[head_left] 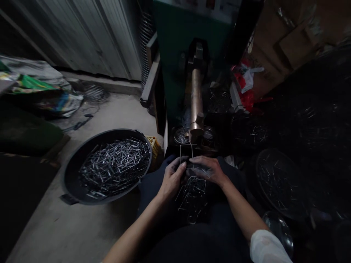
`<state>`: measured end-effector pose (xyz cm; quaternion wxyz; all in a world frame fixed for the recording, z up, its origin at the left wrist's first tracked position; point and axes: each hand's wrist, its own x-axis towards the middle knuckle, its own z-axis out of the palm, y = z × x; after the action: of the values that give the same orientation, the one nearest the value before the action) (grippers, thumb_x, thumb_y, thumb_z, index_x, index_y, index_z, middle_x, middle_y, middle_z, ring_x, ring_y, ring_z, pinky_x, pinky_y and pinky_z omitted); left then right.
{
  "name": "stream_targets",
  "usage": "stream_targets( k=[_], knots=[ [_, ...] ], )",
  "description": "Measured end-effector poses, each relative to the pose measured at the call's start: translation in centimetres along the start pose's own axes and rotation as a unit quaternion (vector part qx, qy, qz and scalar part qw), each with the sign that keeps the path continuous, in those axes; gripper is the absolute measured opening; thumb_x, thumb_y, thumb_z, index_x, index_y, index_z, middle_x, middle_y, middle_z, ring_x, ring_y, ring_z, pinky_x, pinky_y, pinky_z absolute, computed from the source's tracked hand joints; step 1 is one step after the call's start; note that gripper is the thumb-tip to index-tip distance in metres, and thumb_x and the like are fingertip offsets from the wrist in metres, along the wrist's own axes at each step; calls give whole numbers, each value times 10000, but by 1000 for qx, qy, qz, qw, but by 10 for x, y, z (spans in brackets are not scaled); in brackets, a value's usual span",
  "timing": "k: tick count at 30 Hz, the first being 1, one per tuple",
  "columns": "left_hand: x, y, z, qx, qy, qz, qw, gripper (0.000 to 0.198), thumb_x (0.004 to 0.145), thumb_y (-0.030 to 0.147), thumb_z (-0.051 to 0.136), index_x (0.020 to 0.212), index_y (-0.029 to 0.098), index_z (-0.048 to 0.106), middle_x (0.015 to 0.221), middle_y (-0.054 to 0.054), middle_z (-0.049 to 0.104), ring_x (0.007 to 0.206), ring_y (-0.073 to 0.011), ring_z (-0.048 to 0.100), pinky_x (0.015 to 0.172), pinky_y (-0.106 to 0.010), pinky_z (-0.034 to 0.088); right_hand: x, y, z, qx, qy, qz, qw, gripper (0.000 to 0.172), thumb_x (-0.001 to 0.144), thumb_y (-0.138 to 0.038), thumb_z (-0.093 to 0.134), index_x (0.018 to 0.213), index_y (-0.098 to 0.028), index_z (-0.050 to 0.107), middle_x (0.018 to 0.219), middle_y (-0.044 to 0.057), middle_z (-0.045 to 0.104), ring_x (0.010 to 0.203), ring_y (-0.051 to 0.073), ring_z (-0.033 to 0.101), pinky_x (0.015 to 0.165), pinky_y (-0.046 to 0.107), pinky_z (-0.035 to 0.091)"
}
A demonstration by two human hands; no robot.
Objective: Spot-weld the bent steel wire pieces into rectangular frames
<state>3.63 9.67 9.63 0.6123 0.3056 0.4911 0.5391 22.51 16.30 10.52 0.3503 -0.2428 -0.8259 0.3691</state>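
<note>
A thin bent wire frame (180, 151) stands up between my hands, its top edge just under the tip of a copper-coloured machine arm (196, 98). My left hand (174, 174) pinches the frame's left side between thumb and fingers. On its right side, my right hand (207, 168) closes its fingers around the wire; a further thin wire piece seems to show by those fingers. Both hands have dark, dirty fingertips. Below them, a pile of bent wire pieces (193, 193) lies on my lap.
A big black basin (65, 175) full of bent wire pieces stands at left, a yellow basket (154, 146) behind it. A small dish (181, 136) sits by the machine arm. At right are a dim round tub (279, 182), a metal bowl (278, 230) and red plastic bags (246, 98).
</note>
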Motion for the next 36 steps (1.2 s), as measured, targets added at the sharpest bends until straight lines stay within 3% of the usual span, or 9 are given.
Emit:
stream_targets(
  k=[7,11,13,18,21,26,36],
  knots=[
    [6,3,-1,-25,-24,-13,999,426,860,454,705,1181,173,686,730,-7,642,590,-117,556,560,-220,436,6,-2,-2,-8,10,3,1000,336,922,-301,730,1254,-259,692,1164,70,750,1062,204,727,946,321,584],
    [6,8,1,12,-17,33,999,367,843,418,733,1112,169,732,984,-83,729,869,-186,663,744,-257,516,5,-4,-2,-2,-7,21,1000,340,937,-328,711,1271,-270,681,1189,65,736,1074,207,716,933,329,580],
    [9,13,2,35,1,43,998,374,838,417,738,1119,172,741,1037,-88,735,902,-192,666,758,-260,517,6,-3,-1,-4,4,36,999,347,949,-339,696,1288,-269,668,1189,64,731,1075,202,709,932,323,570],
    [36,23,3,31,5,51,998,421,846,455,725,1169,184,720,759,-14,677,570,-96,544,518,-196,409,23,9,-4,-56,123,80,988,203,906,-415,731,955,-219,740,873,39,734,797,182,696,767,288,557],
    [59,26,3,-3,-12,48,999,451,833,472,735,1178,183,700,606,42,557,451,-59,424,426,-167,302,38,19,-10,-24,120,112,986,230,915,-424,707,886,-197,733,825,32,726,757,177,677,729,278,539],
    [77,26,4,-46,-18,62,997,499,833,459,739,1226,157,673,596,50,530,440,-48,397,399,-154,261,50,26,-15,36,135,164,977,223,896,-401,709,906,-180,740,832,23,734,782,179,682,743,271,525],
    [87,32,8,-68,-9,58,996,518,776,461,783,1168,134,695,546,75,463,437,-43,322,409,-170,212,56,33,-11,46,160,170,971,236,890,-411,703,879,-178,739,810,28,721,764,173,654,723,267,498]
  ],
)
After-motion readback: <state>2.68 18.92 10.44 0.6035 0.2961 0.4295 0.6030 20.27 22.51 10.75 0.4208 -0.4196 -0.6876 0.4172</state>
